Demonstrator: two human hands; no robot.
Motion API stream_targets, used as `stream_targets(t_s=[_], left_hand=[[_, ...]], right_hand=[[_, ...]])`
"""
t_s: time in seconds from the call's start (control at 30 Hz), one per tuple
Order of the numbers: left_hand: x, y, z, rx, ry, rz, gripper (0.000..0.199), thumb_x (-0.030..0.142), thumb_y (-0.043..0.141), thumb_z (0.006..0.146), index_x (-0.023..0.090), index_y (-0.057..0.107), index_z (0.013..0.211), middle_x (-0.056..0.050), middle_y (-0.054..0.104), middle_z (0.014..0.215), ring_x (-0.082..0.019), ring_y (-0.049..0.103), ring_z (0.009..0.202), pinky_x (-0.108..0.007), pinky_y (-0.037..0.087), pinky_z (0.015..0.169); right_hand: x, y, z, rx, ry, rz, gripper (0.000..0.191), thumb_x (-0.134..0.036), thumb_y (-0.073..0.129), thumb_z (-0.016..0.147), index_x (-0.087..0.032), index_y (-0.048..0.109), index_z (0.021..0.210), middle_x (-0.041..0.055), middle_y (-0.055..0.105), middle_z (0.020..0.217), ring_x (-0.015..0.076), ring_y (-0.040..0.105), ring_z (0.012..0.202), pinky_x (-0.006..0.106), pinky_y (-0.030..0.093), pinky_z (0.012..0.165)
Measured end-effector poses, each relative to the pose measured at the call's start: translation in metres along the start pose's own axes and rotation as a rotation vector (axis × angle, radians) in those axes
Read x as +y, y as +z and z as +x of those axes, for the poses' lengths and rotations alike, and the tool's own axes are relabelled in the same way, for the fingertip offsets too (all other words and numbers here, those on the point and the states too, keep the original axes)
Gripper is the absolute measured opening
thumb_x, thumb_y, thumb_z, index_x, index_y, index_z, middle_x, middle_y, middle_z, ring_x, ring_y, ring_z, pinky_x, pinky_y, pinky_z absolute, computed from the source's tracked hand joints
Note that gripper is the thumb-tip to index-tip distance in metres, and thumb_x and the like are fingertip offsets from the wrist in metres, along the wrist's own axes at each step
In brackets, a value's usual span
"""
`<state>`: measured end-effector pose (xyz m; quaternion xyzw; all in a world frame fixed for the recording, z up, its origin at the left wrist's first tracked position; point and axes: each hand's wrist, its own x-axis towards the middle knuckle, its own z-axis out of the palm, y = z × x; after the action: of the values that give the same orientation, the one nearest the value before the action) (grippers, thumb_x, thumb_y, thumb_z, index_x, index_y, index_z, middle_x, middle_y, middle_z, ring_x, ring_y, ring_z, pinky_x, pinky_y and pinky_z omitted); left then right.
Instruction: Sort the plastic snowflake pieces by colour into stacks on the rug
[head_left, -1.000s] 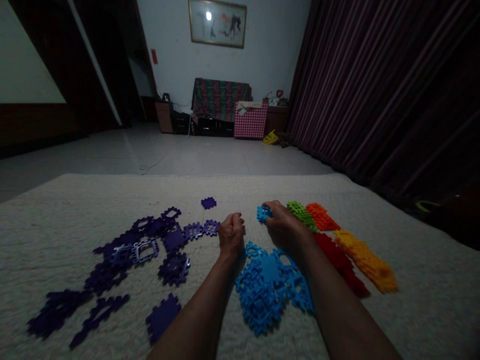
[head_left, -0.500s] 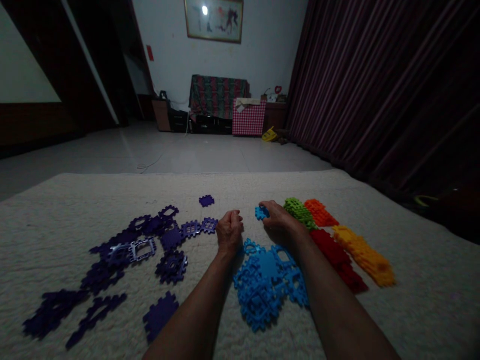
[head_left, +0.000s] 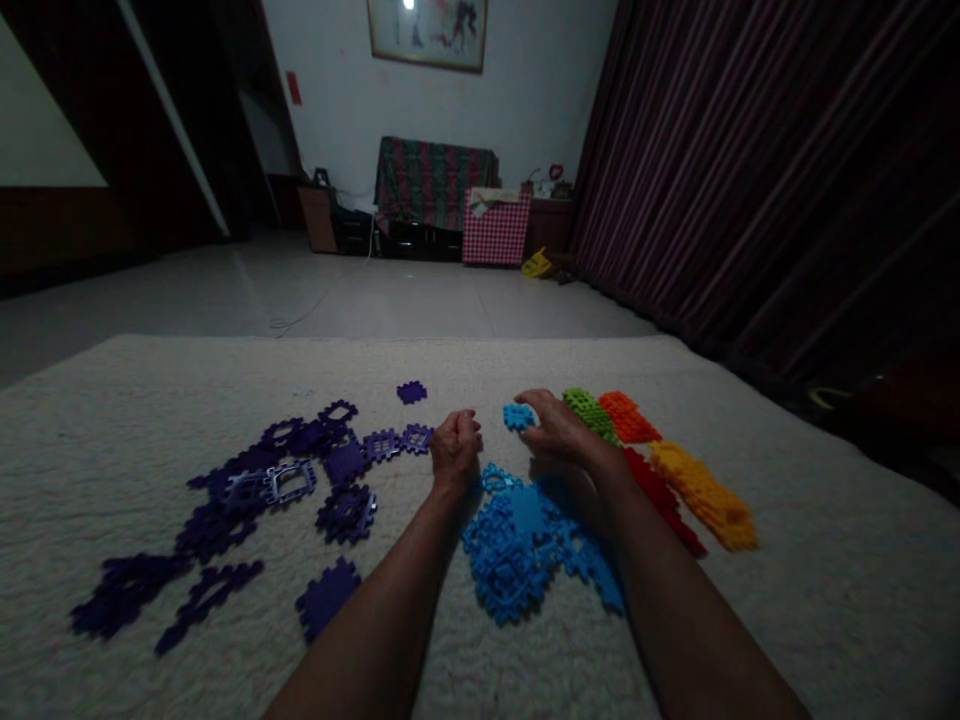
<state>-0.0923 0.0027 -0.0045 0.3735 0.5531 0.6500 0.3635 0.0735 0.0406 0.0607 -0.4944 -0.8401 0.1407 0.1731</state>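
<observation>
A small light-blue toothed plastic tile (head_left: pixel 517 417) lies on the pale mat, possibly with another under it. Around its right side is my right hand (head_left: pixel 559 425), thumb and fingers apart, the fingertips close to the edge. My left hand (head_left: pixel 455 447) is closed with curled fingers just to the left; whatever it may hold is hidden. Between my forearms spreads a heap of light-blue tiles (head_left: pixel 506 560), solid and frame-shaped, partly covered by my right arm. Left of my left hand, a purple window-like tile (head_left: pixel 417 438) rests near the knuckles.
Many purple tiles (head_left: pixel 345 462) are scattered on the left, one (head_left: pixel 412 392) apart at the back. To the right lie rows of green tiles (head_left: pixel 590 413), orange tiles (head_left: pixel 628 417), red tiles (head_left: pixel 664 500) and yellow tiles (head_left: pixel 705 495). The quilted mat (head_left: pixel 480 365) ends before a tiled floor.
My right hand has loosened around the blue tile, which now shows more fully. My left hand stays closed at nearly the same place. The view has tilted slightly down.
</observation>
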Motion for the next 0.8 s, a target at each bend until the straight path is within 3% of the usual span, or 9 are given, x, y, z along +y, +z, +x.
stream_targets(t_s=[0.1,0.2,0.33,0.5,0.6,0.7,0.8], left_hand=[[0.002,-0.001,-0.002,-0.002,0.002,0.006,0.037,0.045,0.049,0.083,0.014,0.07,0.091,-0.005,0.066,0.073,-0.015,0.063,0.06,-0.026,0.047,0.053],[0.002,-0.001,-0.002,-0.006,0.004,0.015,0.035,0.043,0.049,0.084,0.015,0.069,0.091,-0.005,0.066,0.073,-0.015,0.063,0.06,-0.025,0.046,0.053],[0.0,0.0,0.0,-0.001,0.011,0.024,0.032,0.041,0.05,0.084,0.016,0.07,0.089,-0.004,0.066,0.072,-0.015,0.061,0.058,-0.025,0.045,0.053],[0.001,-0.001,0.0,-0.065,0.001,0.046,0.031,0.041,0.053,0.082,0.016,0.07,0.086,-0.003,0.065,0.069,-0.013,0.059,0.052,-0.023,0.042,0.049],[0.004,-0.003,-0.004,-0.201,-0.018,0.051,0.032,0.043,0.055,0.081,0.016,0.071,0.084,-0.001,0.063,0.06,-0.013,0.056,0.045,-0.023,0.04,0.046],[0.007,-0.006,-0.006,-0.406,0.003,0.061,0.032,0.044,0.059,0.079,0.016,0.072,0.084,0.001,0.059,0.051,-0.012,0.053,0.043,-0.022,0.04,0.046],[0.012,-0.012,-0.004,-0.596,-0.033,0.1,0.034,0.045,0.061,0.077,0.014,0.073,0.084,0.001,0.058,0.048,-0.01,0.049,0.04,-0.022,0.037,0.044]], right_hand=[[-0.014,-0.008,-0.028,-0.097,-0.021,0.054,0.043,-0.015,0.055,0.08,-0.018,0.064,0.122,0.0124,0.066,0.122,0.0268,0.06,0.114,0.04,0.047,0.1],[-0.027,-0.003,-0.063,-0.091,-0.031,0.149,0.037,-0.025,0.051,0.088,-0.02,0.064,0.122,0.0117,0.067,0.122,0.025,0.062,0.113,0.039,0.048,0.099],[-0.039,0.01,-0.1,-0.113,-0.101,0.225,0.054,-0.04,0.061,0.085,-0.019,0.053,0.134,0.0139,0.057,0.136,0.0264,0.054,0.124,0.044,0.042,0.107],[-0.045,0.017,-0.119,-0.134,-0.155,0.186,0.056,-0.035,0.064,0.081,-0.018,0.054,0.133,0.0155,0.054,0.137,0.0286,0.047,0.13,0.049,0.036,0.111],[-0.041,0.015,-0.124,-0.173,-0.179,0.247,0.055,-0.031,0.062,0.083,-0.021,0.052,0.136,0.0135,0.051,0.14,0.0254,0.047,0.13,0.044,0.036,0.111],[-0.035,0.01,-0.127,-0.206,-0.152,0.299,0.067,-0.025,0.064,0.078,-0.021,0.046,0.142,0.0134,0.047,0.146,0.0263,0.045,0.133,0.044,0.034,0.112],[-0.028,0.004,-0.129,-0.25,-0.101,0.338,0.076,-0.018,0.064,0.071,-0.021,0.043,0.144,0.0126,0.052,0.142,0.0271,0.051,0.127,0.044,0.04,0.108]])
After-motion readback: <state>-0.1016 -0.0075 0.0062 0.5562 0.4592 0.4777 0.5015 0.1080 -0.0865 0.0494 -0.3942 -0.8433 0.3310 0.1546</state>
